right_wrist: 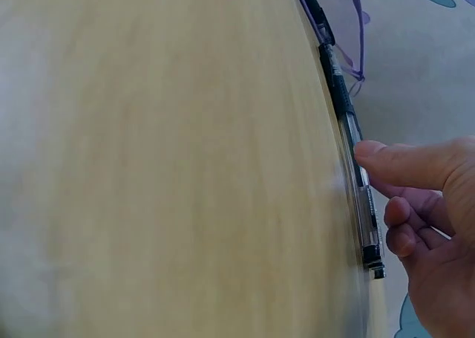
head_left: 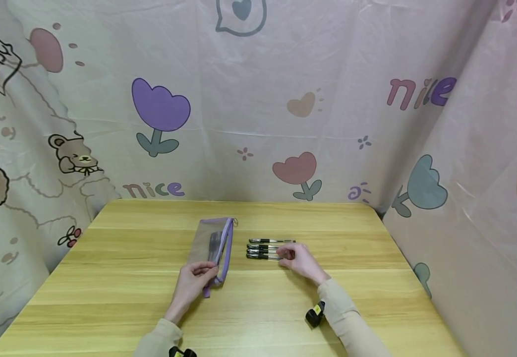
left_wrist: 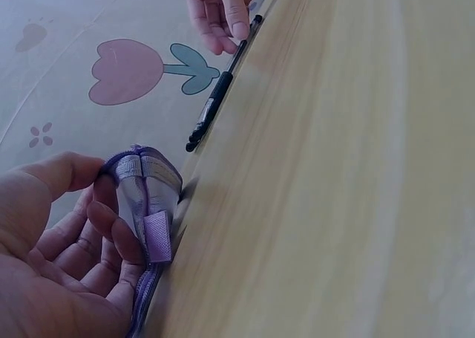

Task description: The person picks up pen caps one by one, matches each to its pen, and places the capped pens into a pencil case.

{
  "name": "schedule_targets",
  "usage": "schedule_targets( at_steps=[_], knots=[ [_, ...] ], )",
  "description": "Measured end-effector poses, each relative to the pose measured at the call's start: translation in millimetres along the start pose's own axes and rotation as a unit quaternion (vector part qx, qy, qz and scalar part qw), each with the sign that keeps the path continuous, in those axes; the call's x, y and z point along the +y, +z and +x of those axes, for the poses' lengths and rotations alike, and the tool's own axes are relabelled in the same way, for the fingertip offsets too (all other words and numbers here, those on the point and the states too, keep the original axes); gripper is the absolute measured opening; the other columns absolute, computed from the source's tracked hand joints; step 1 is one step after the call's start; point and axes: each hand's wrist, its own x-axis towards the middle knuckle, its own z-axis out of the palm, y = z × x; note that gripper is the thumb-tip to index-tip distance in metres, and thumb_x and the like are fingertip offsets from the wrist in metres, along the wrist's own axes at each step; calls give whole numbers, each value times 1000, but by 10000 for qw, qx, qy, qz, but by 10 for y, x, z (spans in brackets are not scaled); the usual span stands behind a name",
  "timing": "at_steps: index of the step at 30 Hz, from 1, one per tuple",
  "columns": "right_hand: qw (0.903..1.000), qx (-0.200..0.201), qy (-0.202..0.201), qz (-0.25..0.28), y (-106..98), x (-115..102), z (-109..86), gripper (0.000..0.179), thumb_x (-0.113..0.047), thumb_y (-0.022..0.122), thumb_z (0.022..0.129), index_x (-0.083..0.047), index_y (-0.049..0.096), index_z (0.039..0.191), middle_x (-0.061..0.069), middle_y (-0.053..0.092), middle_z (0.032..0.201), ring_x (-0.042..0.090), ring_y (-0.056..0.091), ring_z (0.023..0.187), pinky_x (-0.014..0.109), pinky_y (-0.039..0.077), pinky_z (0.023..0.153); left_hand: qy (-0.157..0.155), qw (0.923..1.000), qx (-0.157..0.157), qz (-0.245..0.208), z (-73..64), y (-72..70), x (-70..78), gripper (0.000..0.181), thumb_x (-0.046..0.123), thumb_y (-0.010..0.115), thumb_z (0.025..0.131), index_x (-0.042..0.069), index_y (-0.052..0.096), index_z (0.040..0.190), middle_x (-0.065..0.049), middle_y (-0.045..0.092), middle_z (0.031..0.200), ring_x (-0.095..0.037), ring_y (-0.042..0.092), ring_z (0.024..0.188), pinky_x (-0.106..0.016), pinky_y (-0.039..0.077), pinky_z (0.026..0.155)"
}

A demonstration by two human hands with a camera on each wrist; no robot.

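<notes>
A see-through pencil pouch with purple trim lies on the table, its zipped mouth gaping towards the right. Dark pen-like items show through its side. My left hand pinches the pouch's near edge between thumb and fingers; in the left wrist view the purple end tab sticks out beside them. To the right, several black-gripped clear gel pens lie side by side. My right hand is at their right ends, thumb and fingers about the nearest gel pen, thumb tip against its barrel.
The wooden table carries the pouch and pens. Behind it and at both sides hangs a printed curtain with flowers and lettering. Black wrist cameras sit at both sleeves.
</notes>
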Motion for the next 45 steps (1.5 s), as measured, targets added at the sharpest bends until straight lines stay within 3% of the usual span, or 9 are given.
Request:
schedule_targets(
  at_steps=[12, 22, 29, 45],
  knots=[
    [9984, 29, 151, -537, 34, -27, 44, 21, -3, 78, 82, -8, 76, 102, 0, 67, 83, 10, 49, 73, 20, 40, 66, 17, 10000, -18, -37, 0, 0, 4, 21, 7, 74, 89, -8, 71, 104, -11, 75, 85, -6, 65, 67, -21, 54, 60],
    [9973, 72, -86, -721, 46, -41, 73, 14, -1, 77, 83, -6, 76, 96, 3, 72, 90, 6, 51, 72, 18, 43, 65, 29, 10000, -26, -9, 5, 3, -6, 22, 8, 74, 90, -8, 71, 105, -12, 75, 87, -6, 65, 67, -20, 54, 61],
    [9964, 109, -312, -779, 38, -51, 72, 12, 0, 77, 83, -5, 76, 93, 4, 73, 87, 5, 53, 71, 18, 44, 64, 51, 10000, -32, -24, -4, -1, -2, 22, 9, 74, 90, -8, 71, 105, -12, 75, 87, -6, 65, 67, -20, 54, 60],
    [9992, 6, -133, -385, 46, -65, 74, 13, 0, 78, 81, -3, 76, 93, 6, 75, 86, 4, 56, 71, 17, 46, 64, 77, 10000, -13, 3, -8, 0, -14, 22, 9, 75, 89, -7, 72, 104, -11, 74, 87, -5, 64, 69, -20, 53, 63]
  ],
)
